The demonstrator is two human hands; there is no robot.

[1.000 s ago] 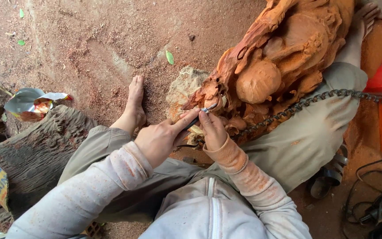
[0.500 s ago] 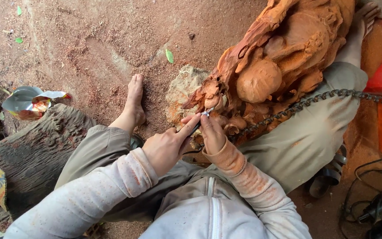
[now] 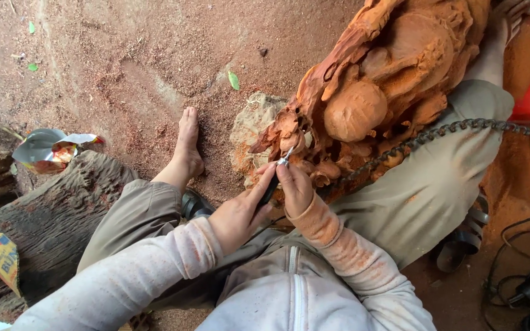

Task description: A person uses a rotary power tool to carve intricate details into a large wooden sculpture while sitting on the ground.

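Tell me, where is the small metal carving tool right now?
In the head view, just right of centre: the carving tool sits between both hands, its tip against the lower-left edge of the reddish wood carving.

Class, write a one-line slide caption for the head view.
Both hands, left and right, steady a small carving tool against a reddish wooden sculpture.

Rough matt wood carving [image 3: 394, 79], shiny metal tool tip [image 3: 286, 156]

Open sawdust ground [image 3: 124, 67] beyond the bare foot [image 3: 186, 144], free for passing. Blocked ahead by the reddish wood carving [image 3: 387, 79], a pale stone [image 3: 249, 132]; left by a dark log [image 3: 38, 220]; right by a chain [image 3: 461, 127].
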